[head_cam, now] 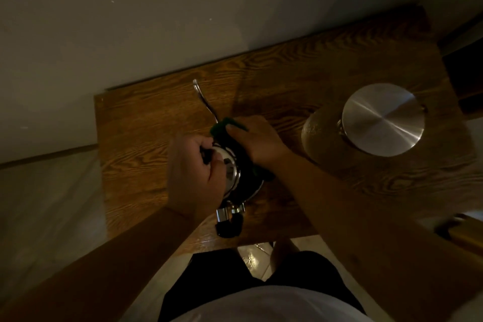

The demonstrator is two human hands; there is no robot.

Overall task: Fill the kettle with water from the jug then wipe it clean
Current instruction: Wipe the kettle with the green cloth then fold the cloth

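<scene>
Head view, dim light, looking straight down on a small brown wood-grain table point(146, 123). The shiny steel gooseneck kettle point(236, 181) stands at frame centre, directly under both hands. Its long axis runs from the black handle point(230, 227) at lower centre, nearest the person, up to the thin curved spout point(203, 98), which points toward the upper left and the wall.

The left hand point(193, 177) sits on the kettle's left side. Its fingers point(209, 154) are curled closed around something dark at the lid, probably the knob; the exact grip is shadowed. It looks to be steadying the kettle.

The right hand point(254, 140) lies on the kettle's upper right shoulder, near the base of the spout. It is partly closed and flattened, pressing a dark green cloth point(222, 125) against the body. Cloth bunches out past the fingertips and trails darkly down the right flank.

The clear glass jug with a round brushed-steel lid point(383, 120) stands well apart at the right of the frame, untouched.

Judgement: filling looks done, wiping is under way. The right hand is better placed for the spout and right flank. The handle end and the left side under the left hand look least reachable without regripping.
</scene>
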